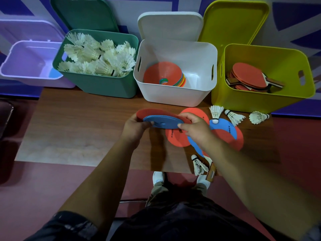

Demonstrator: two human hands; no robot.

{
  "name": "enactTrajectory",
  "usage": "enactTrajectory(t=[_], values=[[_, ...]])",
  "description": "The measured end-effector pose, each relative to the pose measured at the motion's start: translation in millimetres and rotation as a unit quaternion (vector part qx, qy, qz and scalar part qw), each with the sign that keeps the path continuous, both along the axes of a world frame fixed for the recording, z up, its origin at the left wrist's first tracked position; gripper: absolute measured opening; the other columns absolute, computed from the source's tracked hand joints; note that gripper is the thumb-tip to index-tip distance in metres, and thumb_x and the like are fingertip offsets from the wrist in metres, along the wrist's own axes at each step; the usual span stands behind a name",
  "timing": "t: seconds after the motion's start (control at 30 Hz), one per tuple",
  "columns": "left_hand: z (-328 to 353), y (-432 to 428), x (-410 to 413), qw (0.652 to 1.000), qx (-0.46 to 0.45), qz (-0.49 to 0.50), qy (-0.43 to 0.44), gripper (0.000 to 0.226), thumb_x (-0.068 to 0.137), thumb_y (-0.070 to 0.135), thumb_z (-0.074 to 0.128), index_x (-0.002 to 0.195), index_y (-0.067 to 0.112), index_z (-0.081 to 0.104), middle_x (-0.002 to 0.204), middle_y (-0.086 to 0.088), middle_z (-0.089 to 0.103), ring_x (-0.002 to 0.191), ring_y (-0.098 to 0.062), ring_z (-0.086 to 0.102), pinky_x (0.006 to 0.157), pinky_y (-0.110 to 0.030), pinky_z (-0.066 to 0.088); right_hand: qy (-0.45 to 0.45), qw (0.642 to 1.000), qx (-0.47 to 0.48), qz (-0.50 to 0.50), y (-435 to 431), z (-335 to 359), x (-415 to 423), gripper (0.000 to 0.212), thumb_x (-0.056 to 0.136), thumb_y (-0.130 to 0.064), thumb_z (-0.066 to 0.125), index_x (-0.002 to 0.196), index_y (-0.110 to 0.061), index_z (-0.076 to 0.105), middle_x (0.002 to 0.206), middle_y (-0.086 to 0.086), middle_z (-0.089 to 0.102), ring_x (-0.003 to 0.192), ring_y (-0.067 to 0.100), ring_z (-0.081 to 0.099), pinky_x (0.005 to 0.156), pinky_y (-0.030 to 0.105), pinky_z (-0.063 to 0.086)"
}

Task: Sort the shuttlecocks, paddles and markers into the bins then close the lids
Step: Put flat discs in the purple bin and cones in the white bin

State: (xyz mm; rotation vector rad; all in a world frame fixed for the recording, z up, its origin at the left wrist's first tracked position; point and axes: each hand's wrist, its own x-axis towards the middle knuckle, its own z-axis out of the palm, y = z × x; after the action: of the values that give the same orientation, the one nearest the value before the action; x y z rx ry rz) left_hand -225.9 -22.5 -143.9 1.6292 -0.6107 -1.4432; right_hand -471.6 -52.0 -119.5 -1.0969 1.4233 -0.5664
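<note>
My left hand [134, 126] and my right hand [195, 129] together hold a small stack of flat disc markers [163, 119], blue on top of red, above the wooden table [78, 133]. More red and blue markers [224, 133] lie flat on the table under my right hand. Three shuttlecocks [215, 113] rest near the yellow bin, and another shuttlecock [198, 165] lies at the table's front edge beside a paddle handle [211, 173]. The green bin [107, 84] is full of shuttlecocks, the white bin [173, 94] holds markers, and the yellow bin [260, 100] holds paddles.
A purple bin [26, 73] stands at the far left. All four lids lean open behind the bins against the wall. The left half of the table is bare wood. My shoes and legs are below the front edge.
</note>
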Motion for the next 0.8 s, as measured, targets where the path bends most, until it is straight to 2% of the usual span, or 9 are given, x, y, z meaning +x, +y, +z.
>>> enactTrajectory(t=[0.07, 0.17, 0.2, 0.3, 0.33, 0.47, 0.53, 0.67, 0.8], values=[[-8.0, 1.9, -0.6, 0.999, 0.009, -0.029, -0.029, 0.037, 0.085, -0.004, 0.076, 0.117, 0.014, 0.073, 0.110, -0.008, 0.079, 0.109, -0.027, 0.074, 0.096, -0.042, 0.059, 0.030, 0.999, -0.006, 0.014, 2.9, -5.9, 3.5, 0.035, 0.095, -0.002, 0.070, 0.116, -0.029, 0.075, 0.105, -0.013, 0.074, 0.097, 0.010, 0.071, 0.081, 0.021, 0.057], [-17.5, 6.9, -5.9, 0.996, 0.017, -0.069, -0.058, 0.048, 0.078, 0.012, 0.079, 0.125, 0.018, 0.071, 0.114, -0.003, 0.079, 0.111, -0.024, 0.074, 0.099, -0.047, 0.058, 0.071, 0.996, -0.015, 0.051, 8.0, -13.3, 7.2, 0.044, 0.097, -0.008, 0.069, 0.135, -0.030, 0.069, 0.126, -0.011, 0.070, 0.117, 0.013, 0.067, 0.098, 0.028, 0.055], [-19.8, 8.0, -6.9, 0.995, 0.019, -0.075, -0.066, 0.052, 0.076, 0.016, 0.080, 0.127, 0.019, 0.070, 0.116, -0.002, 0.079, 0.111, -0.022, 0.074, 0.100, -0.048, 0.058, 0.079, 0.995, -0.013, 0.053, 8.9, -13.8, 7.3, 0.047, 0.098, -0.010, 0.069, 0.140, -0.030, 0.065, 0.129, -0.010, 0.067, 0.120, 0.013, 0.065, 0.097, 0.025, 0.053], [-23.0, 6.0, -8.9, 0.993, 0.015, -0.091, -0.077, 0.057, 0.074, 0.019, 0.080, 0.130, 0.021, 0.069, 0.119, 0.001, 0.078, 0.112, -0.019, 0.074, 0.100, -0.048, 0.058, 0.093, 0.994, -0.013, 0.047, 7.3, -15.1, 5.6, 0.048, 0.101, -0.010, 0.067, 0.145, -0.027, 0.061, 0.124, -0.010, 0.064, 0.114, 0.014, 0.064, 0.079, 0.013, 0.049], [-22.3, 4.9, -9.3, 0.992, 0.020, -0.095, -0.077, 0.056, 0.077, 0.016, 0.079, 0.131, 0.021, 0.069, 0.119, 0.001, 0.078, 0.112, -0.018, 0.074, 0.101, -0.048, 0.058, 0.098, 0.994, -0.014, 0.048, 6.2, -13.9, 5.6, 0.049, 0.101, -0.010, 0.066, 0.146, -0.026, 0.060, 0.123, -0.010, 0.062, 0.113, 0.013, 0.063, 0.080, 0.014, 0.050], [-20.2, -1.6, -10.2, 0.992, 0.027, -0.092, -0.087, 0.052, 0.083, 0.006, 0.077, 0.132, 0.022, 0.068, 0.118, 0.004, 0.078, 0.111, -0.016, 0.074, 0.103, -0.050, 0.058, 0.109, 0.993, -0.006, 0.035, 2.6, -15.4, 8.0, 0.051, 0.098, -0.009, 0.067, 0.146, -0.026, 0.061, 0.123, -0.011, 0.063, 0.118, 0.017, 0.065, 0.103, 0.037, 0.055], [-16.6, -4.5, -10.7, 0.993, 0.013, -0.079, -0.088, 0.049, 0.086, 0.002, 0.076, 0.130, 0.021, 0.069, 0.117, 0.004, 0.078, 0.109, -0.014, 0.074, 0.102, -0.048, 0.058, 0.108, 0.994, -0.011, 0.022, 0.6, -16.0, 9.3, 0.050, 0.096, -0.011, 0.068, 0.143, -0.027, 0.064, 0.125, -0.011, 0.068, 0.117, 0.015, 0.067, 0.105, 0.041, 0.056], [-13.9, -7.0, -7.1, 0.995, -0.031, -0.042, -0.087, 0.054, 0.085, -0.006, 0.073, 0.131, 0.020, 0.066, 0.120, 0.000, 0.077, 0.113, -0.017, 0.073, 0.103, -0.048, 0.058, 0.103, 0.994, -0.038, 0.015, -1.2, -11.3, 12.7, 0.047, 0.097, -0.010, 0.069, 0.141, -0.025, 0.066, 0.124, -0.017, 0.065, 0.114, 0.007, 0.063, 0.098, 0.023, 0.050], [-19.6, -4.6, -2.6, 0.996, -0.043, -0.047, -0.065, 0.084, 0.085, -0.022, 0.063, 0.151, 0.028, 0.049, 0.134, -0.009, 0.066, 0.122, -0.022, 0.067, 0.102, -0.044, 0.058, 0.118, 0.990, -0.045, 0.065, 1.7, -14.8, 19.6, 0.046, 0.092, 0.002, 0.064, 0.127, -0.026, 0.074, 0.116, -0.013, 0.073, 0.109, 0.007, 0.066, 0.084, 0.016, 0.046]])
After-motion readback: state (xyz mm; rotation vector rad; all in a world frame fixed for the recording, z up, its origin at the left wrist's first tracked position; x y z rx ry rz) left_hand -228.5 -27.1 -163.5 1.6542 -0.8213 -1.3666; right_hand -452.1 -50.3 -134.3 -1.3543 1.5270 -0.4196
